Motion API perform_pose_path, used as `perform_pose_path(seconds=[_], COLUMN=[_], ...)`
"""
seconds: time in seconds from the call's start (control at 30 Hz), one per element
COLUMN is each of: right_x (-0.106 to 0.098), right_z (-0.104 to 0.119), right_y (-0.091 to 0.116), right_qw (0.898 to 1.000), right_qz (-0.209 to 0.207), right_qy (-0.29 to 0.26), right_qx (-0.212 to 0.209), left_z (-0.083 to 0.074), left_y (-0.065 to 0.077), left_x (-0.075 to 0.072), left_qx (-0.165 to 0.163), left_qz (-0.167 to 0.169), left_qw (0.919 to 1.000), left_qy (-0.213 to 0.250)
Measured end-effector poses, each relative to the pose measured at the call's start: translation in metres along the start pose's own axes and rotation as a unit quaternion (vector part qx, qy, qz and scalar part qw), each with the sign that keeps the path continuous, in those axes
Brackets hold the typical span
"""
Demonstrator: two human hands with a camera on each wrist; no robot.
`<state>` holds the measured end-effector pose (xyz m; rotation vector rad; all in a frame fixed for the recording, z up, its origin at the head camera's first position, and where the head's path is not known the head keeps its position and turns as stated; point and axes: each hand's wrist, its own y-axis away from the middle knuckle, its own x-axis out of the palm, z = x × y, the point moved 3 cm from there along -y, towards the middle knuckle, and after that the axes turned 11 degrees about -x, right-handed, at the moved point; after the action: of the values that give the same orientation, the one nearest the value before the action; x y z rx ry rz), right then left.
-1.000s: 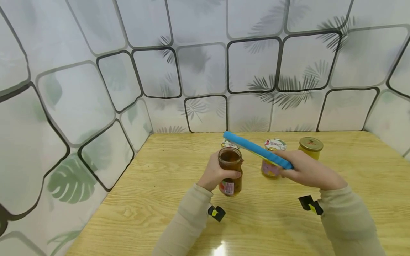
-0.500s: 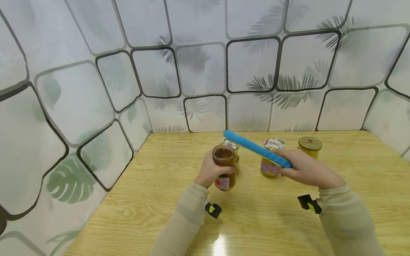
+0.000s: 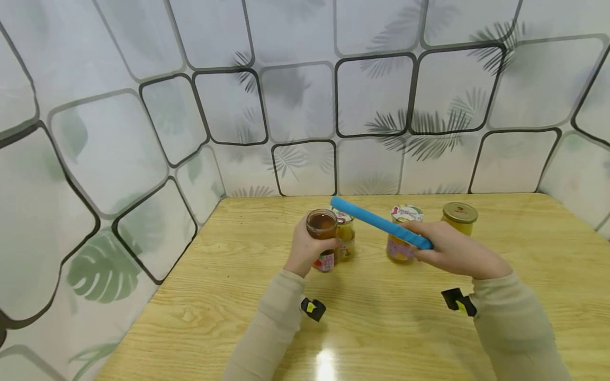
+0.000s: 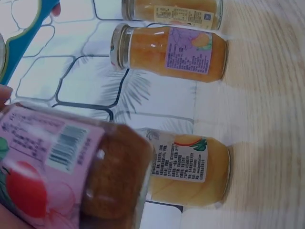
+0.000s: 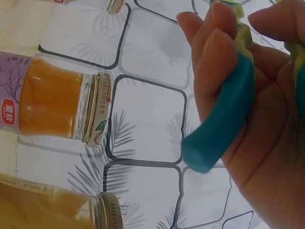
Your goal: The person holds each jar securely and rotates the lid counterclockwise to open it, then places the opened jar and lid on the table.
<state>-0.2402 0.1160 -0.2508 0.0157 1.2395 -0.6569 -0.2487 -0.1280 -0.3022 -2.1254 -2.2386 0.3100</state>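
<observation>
My left hand (image 3: 305,246) grips a glass jar (image 3: 324,262) of dark brown contents, its pink label showing a red fruit. No lid covers its mouth in the head view. In my right hand (image 3: 455,251) is a blue jar opener (image 3: 367,218) with a yellow-green toothed inner edge, which shows in the right wrist view. The opener points left, its tip in front of a jar of pale yellow fruit (image 3: 347,246). Just behind the right fingers stands a lidded jar with a purple label (image 3: 400,251). Its orange contents (image 5: 50,102) show in the right wrist view.
A jar with a gold lid (image 3: 460,212) stands at the back right, partly behind the right hand. The wooden table (image 3: 200,296) meets patterned wall covering (image 3: 305,100) at its back and left edges.
My left hand has carried the open jar left and toward the back, uncovering more of the pale yellow jar behind it. The right hand and the jar opener have hardly moved.
</observation>
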Motion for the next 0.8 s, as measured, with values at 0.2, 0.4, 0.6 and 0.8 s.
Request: perform_pose_path(seconds=[0.2,0.4,0.6,0.8], right_x=[0.001,0.001,0.001,0.003], right_z=[0.000,0.000,0.000,0.000], right_y=[-0.001,-0.001,-0.001,-0.002], right_qw=[1.000,1.000,1.000,1.000], right_qz=[-0.001,-0.004,0.010,0.019], right_qy=[-0.003,-0.007,-0.021,-0.023], right_qx=[-0.003,-0.010,-0.005,-0.001], left_z=[0.005,0.008,0.011,0.014], left_y=[-0.005,-0.009,-0.012,-0.013], left_x=[-0.007,-0.014,-0.020,-0.023], left_qx=[-0.037,-0.080,-0.105,-0.122], left_qz=[-0.047,-0.077,-0.089,-0.097], left_qw=[0.9981,0.9937,0.9902,0.9874], left_qy=[-0.014,-0.016,-0.022,-0.030])
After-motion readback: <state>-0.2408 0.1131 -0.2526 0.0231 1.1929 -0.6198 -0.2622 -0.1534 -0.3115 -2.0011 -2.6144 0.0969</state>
